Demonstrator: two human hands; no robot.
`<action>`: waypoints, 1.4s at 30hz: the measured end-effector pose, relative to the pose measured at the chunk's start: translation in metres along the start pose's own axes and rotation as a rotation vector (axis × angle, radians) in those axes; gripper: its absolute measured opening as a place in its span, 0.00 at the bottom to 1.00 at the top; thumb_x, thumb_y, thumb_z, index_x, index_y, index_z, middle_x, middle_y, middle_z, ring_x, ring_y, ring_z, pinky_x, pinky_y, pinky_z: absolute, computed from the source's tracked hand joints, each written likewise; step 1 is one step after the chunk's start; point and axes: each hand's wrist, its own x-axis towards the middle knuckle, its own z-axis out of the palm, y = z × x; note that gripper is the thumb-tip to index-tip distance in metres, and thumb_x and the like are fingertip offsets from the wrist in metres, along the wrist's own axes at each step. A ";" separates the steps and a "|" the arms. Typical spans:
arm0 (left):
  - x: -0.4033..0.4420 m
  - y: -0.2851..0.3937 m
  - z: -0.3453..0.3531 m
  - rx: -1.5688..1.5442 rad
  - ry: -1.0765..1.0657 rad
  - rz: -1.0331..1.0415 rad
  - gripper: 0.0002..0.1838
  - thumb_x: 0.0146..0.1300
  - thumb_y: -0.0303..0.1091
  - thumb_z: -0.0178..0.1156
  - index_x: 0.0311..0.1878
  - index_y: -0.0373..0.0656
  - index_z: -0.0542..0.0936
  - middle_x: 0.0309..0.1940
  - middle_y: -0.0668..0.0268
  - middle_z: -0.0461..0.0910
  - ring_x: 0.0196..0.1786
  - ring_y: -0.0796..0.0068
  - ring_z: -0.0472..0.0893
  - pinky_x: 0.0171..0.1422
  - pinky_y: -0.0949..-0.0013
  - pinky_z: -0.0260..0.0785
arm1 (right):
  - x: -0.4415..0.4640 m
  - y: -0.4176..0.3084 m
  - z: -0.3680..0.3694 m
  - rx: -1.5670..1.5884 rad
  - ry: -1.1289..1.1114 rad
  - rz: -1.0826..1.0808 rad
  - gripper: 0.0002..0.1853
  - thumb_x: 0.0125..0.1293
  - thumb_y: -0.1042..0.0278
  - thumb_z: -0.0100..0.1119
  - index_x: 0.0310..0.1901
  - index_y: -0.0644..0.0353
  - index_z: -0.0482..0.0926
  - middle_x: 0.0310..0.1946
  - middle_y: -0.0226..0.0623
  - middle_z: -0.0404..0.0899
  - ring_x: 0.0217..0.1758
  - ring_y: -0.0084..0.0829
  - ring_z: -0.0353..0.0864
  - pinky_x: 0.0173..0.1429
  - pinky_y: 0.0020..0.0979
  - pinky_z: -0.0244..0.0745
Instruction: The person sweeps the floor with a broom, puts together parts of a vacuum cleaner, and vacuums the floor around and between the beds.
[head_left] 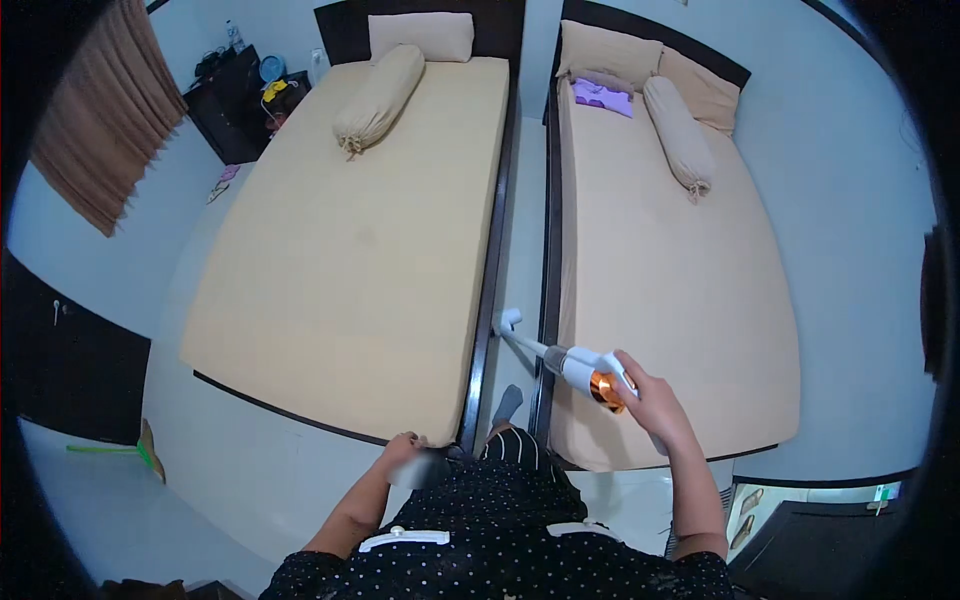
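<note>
Standing at the foot ends of two beds, we have the stick vacuum (578,370) in our right hand (655,408), fingers wrapped closed around its handle. The handle sits above the near left part of the right bed (680,280) — high enough, we judge, to clear its dark frame. The tube (527,343) slants down so the nozzle (511,319) fits the narrow floor strip (522,200), close to the right edge of the left bed (340,240). Our left hand (402,448) is by that bed's near right corner, perhaps for balance; blur prevents us telling whether it grips anything. Bolsters (380,98) lie towards the far ends, beside pillows (425,36), with purple cloth (603,97) near the right bed's far left corner.
</note>
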 end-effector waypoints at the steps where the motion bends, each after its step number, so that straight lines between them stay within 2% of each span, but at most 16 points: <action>1: 0.004 0.005 0.003 0.020 0.011 0.015 0.20 0.51 0.42 0.48 0.39 0.34 0.74 0.34 0.51 0.76 0.41 0.55 0.75 0.48 0.61 0.66 | -0.002 0.001 0.000 -0.039 0.008 -0.017 0.24 0.59 0.57 0.46 0.58 0.48 0.59 0.38 0.52 0.74 0.42 0.49 0.73 0.46 0.38 0.67; 6: 0.016 0.017 0.004 0.001 -0.060 0.014 0.20 0.51 0.42 0.47 0.39 0.35 0.75 0.34 0.50 0.76 0.41 0.54 0.75 0.48 0.61 0.66 | 0.010 -0.003 -0.008 -0.240 0.087 -0.012 0.24 0.58 0.59 0.47 0.57 0.48 0.59 0.31 0.50 0.75 0.37 0.47 0.74 0.41 0.40 0.68; 12: 0.038 -0.005 0.004 0.058 -0.123 -0.040 0.23 0.52 0.46 0.47 0.42 0.36 0.74 0.39 0.52 0.75 0.44 0.55 0.73 0.51 0.61 0.64 | 0.070 0.006 -0.025 -0.259 0.183 0.025 0.24 0.59 0.58 0.46 0.58 0.45 0.59 0.28 0.49 0.74 0.34 0.46 0.74 0.39 0.41 0.69; 21: 0.040 0.031 -0.038 -0.154 0.033 -0.232 0.21 0.51 0.43 0.50 0.43 0.37 0.73 0.38 0.51 0.75 0.43 0.57 0.75 0.48 0.62 0.66 | 0.219 -0.017 -0.051 -0.270 0.236 -0.061 0.25 0.59 0.57 0.45 0.59 0.44 0.57 0.28 0.50 0.74 0.34 0.47 0.75 0.39 0.42 0.69; 24: 0.044 0.047 -0.041 -0.236 0.069 -0.258 0.20 0.52 0.42 0.51 0.43 0.36 0.73 0.36 0.50 0.76 0.41 0.58 0.76 0.47 0.63 0.67 | 0.268 -0.026 -0.049 -0.297 0.301 -0.139 0.23 0.59 0.59 0.44 0.58 0.46 0.58 0.24 0.49 0.73 0.28 0.46 0.75 0.33 0.41 0.70; 27: 0.053 0.079 -0.051 -0.277 0.114 -0.179 0.20 0.52 0.42 0.50 0.42 0.35 0.73 0.33 0.51 0.76 0.39 0.58 0.76 0.45 0.64 0.68 | 0.316 -0.029 -0.051 -0.322 0.382 -0.187 0.24 0.59 0.58 0.44 0.58 0.46 0.58 0.24 0.49 0.74 0.29 0.47 0.75 0.33 0.42 0.71; 29: 0.065 0.083 -0.043 -0.293 0.119 -0.153 0.21 0.52 0.43 0.50 0.43 0.35 0.73 0.35 0.51 0.76 0.40 0.57 0.76 0.45 0.63 0.67 | 0.333 -0.043 -0.062 -0.255 0.386 -0.173 0.23 0.59 0.58 0.43 0.57 0.46 0.58 0.25 0.50 0.74 0.30 0.48 0.76 0.35 0.43 0.70; 31: 0.068 0.080 -0.036 -0.309 0.125 -0.128 0.22 0.52 0.45 0.50 0.43 0.35 0.72 0.36 0.51 0.75 0.41 0.57 0.75 0.46 0.62 0.66 | 0.343 -0.055 -0.067 -0.241 0.363 -0.156 0.23 0.58 0.57 0.42 0.57 0.46 0.58 0.27 0.51 0.75 0.32 0.49 0.75 0.36 0.44 0.70; 34: 0.055 0.069 -0.021 -0.266 0.139 -0.135 0.20 0.51 0.42 0.50 0.41 0.34 0.73 0.33 0.51 0.76 0.38 0.58 0.76 0.45 0.63 0.68 | 0.353 -0.049 -0.053 -0.207 0.353 -0.185 0.23 0.58 0.57 0.43 0.57 0.47 0.58 0.30 0.53 0.75 0.35 0.50 0.75 0.39 0.44 0.69; 36: 0.039 0.056 -0.008 -0.238 0.071 -0.162 0.21 0.51 0.43 0.49 0.41 0.34 0.73 0.33 0.52 0.77 0.39 0.57 0.76 0.46 0.62 0.67 | 0.348 -0.033 -0.030 -0.073 0.279 -0.233 0.24 0.58 0.56 0.44 0.57 0.47 0.58 0.33 0.55 0.74 0.38 0.52 0.74 0.42 0.44 0.69; 40: 0.024 0.031 -0.010 -0.248 0.026 -0.151 0.21 0.51 0.43 0.49 0.41 0.34 0.74 0.34 0.52 0.77 0.40 0.57 0.76 0.47 0.62 0.67 | 0.299 -0.019 -0.005 0.002 0.242 -0.192 0.25 0.59 0.55 0.44 0.58 0.47 0.58 0.35 0.56 0.74 0.40 0.52 0.73 0.45 0.41 0.68; 42: 0.020 0.021 -0.014 -0.150 0.055 -0.122 0.21 0.51 0.43 0.49 0.40 0.34 0.74 0.34 0.52 0.77 0.40 0.57 0.76 0.48 0.62 0.67 | 0.274 -0.017 0.004 0.003 0.245 -0.182 0.25 0.59 0.55 0.44 0.58 0.47 0.57 0.35 0.56 0.74 0.40 0.52 0.73 0.45 0.41 0.68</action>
